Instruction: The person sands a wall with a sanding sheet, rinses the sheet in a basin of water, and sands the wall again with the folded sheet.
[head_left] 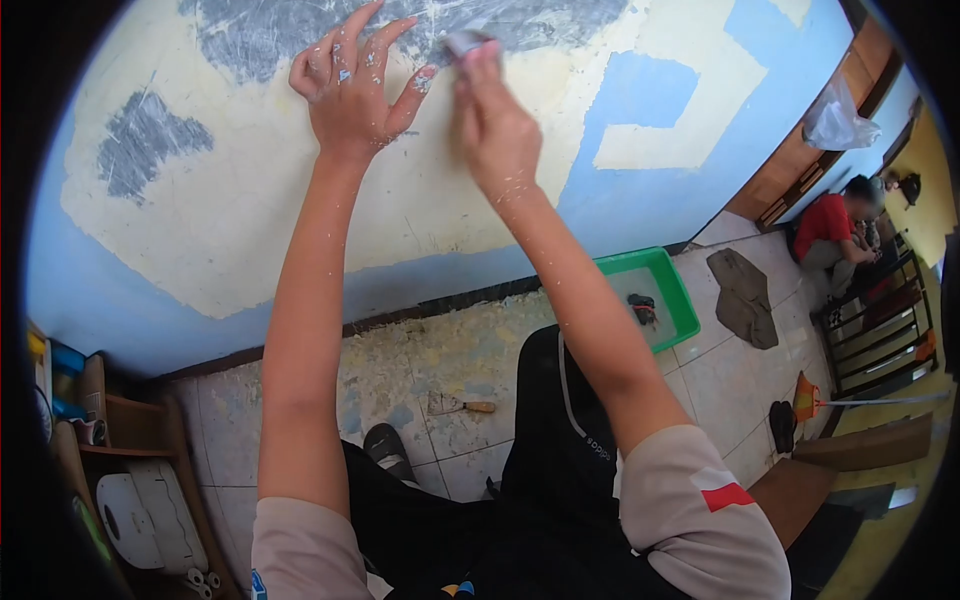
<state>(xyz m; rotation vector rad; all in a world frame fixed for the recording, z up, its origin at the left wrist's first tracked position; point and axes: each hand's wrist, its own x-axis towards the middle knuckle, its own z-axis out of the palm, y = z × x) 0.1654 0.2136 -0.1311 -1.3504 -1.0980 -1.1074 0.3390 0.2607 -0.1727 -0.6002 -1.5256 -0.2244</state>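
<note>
My left hand (355,95) rests against the wall (450,190) with its fingers spread and paint flakes on the skin. To its right, my right hand (498,125) is closed around a small scraper (468,42), blurred by motion, whose edge meets the lower border of a grey patch (540,25). Around that patch the wall is cream, with blue paint (645,90) farther right. A second grey patch (150,145) lies to the left. On the floor below is another scraper (460,404) with a wooden handle, among paint flakes.
A green basin (680,300) stands by the wall's foot, with a brown cloth (742,298) beyond it. A shelf (120,450) is at lower left. At right, a person in red (830,235) sits behind a dark rack (885,335), near a broom (806,396).
</note>
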